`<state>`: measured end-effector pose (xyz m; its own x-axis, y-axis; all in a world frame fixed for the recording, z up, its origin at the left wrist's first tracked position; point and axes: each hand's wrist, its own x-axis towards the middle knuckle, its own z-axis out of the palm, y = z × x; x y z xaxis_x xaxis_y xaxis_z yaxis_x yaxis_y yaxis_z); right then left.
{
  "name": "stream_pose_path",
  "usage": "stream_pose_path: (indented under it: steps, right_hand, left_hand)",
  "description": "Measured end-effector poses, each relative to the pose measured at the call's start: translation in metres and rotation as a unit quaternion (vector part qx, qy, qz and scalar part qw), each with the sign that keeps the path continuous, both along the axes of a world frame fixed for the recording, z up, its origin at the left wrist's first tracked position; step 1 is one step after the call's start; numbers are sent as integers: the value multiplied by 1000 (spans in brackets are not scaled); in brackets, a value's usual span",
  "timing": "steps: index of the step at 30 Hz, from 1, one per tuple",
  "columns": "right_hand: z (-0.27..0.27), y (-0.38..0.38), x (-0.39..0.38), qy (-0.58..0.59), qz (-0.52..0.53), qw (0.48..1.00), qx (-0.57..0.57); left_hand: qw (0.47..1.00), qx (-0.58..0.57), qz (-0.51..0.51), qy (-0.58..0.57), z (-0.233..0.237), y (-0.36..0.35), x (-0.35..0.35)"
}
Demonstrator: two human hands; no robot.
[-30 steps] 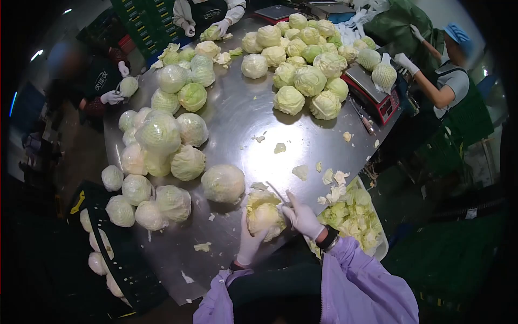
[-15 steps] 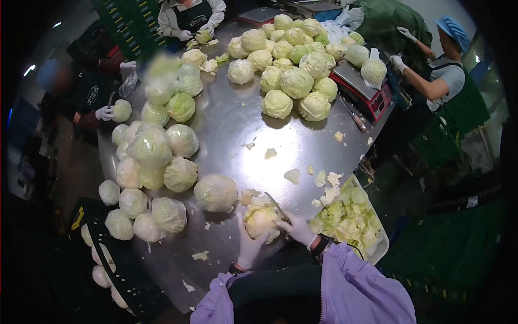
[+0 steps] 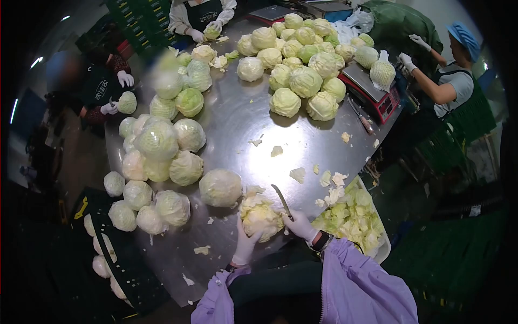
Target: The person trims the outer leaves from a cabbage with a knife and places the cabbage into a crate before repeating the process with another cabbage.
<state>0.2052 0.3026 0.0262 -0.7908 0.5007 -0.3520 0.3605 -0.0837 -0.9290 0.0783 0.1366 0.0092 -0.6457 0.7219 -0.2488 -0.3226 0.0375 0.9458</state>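
- The round stainless-steel table (image 3: 237, 116) fills the middle of the view, with loose leaf scraps scattered over it.
- A heap of film-wrapped pale cabbages (image 3: 156, 141) covers the table's left side, and one wrapped head (image 3: 220, 187) lies just beside the held cabbage.
- A heap of bare green cabbages (image 3: 302, 81) sits at the far side, next to a red weighing scale (image 3: 372, 89).
- A white tub of cut green leaves (image 3: 384, 245) stands at the near right edge of the table.
- The pale yellow-green cabbage head (image 3: 260, 215) rests on the table's near edge, right in front of the person.
- The white-gloved left hand (image 3: 245, 243) clasps the cabbage's near side.
- The white-gloved right hand (image 3: 299, 224) is wrapped round the handle of a short steel-bladed knife (image 3: 280, 198).
- The blade points up and away along the cabbage's right side; whether it touches the cabbage cannot be told.
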Motion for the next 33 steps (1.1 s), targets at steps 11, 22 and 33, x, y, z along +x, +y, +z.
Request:
stream_pose_path:
  steps: [11,22,33]
  right_hand:
    - [0,6,-22,12,44,955,295]
    - [-22,-10,-22,52,50,986,148]
    - [2,6,-45,45,98,963,247]
  left_hand:
    - [984,-88,-45,147,-15,-8,6]
    - [819,-166,-59,546,50,-26,10]
    - [869,-239,-18,432,51,-33,-3]
